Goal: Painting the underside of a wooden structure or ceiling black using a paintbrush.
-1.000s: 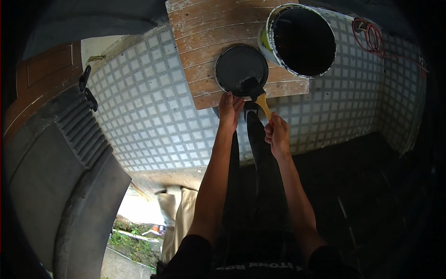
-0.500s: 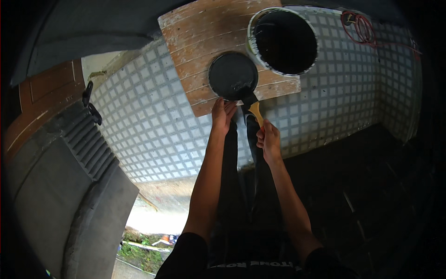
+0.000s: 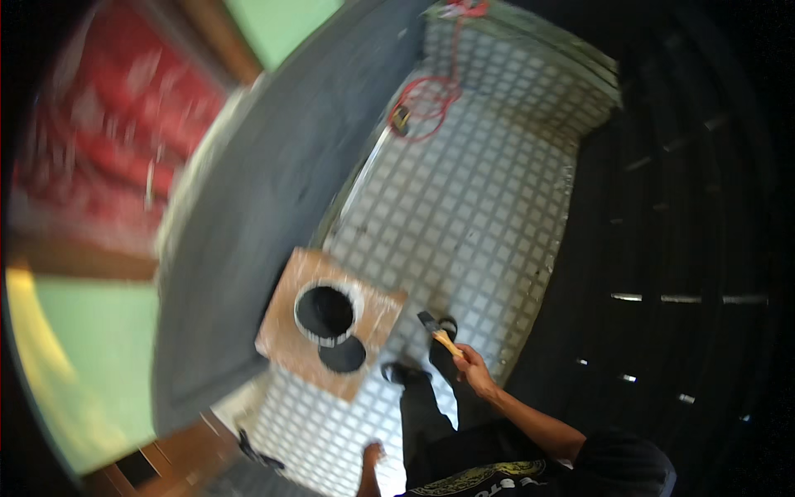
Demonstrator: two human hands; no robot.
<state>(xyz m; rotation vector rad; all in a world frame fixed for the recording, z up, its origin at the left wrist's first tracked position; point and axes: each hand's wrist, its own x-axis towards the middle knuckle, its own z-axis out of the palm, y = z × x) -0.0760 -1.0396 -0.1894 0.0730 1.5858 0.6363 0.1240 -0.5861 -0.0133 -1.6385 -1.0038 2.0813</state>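
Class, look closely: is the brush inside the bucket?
No, the right hand holds the brush above the tiled floor, apart from the bucket.

The wide camera sits on the head. It looks down past the right hand (image 3: pixel 474 370) to the tiled floor (image 3: pixel 431 211), from high up.

Pale checkered floor tiles (image 3: pixel 464 224) spread below the right fingers (image 3: pixel 466 359). A grey wall (image 3: pixel 265 199) stands to their left, a dark surface (image 3: pixel 662 240) with bright streaks to their right.
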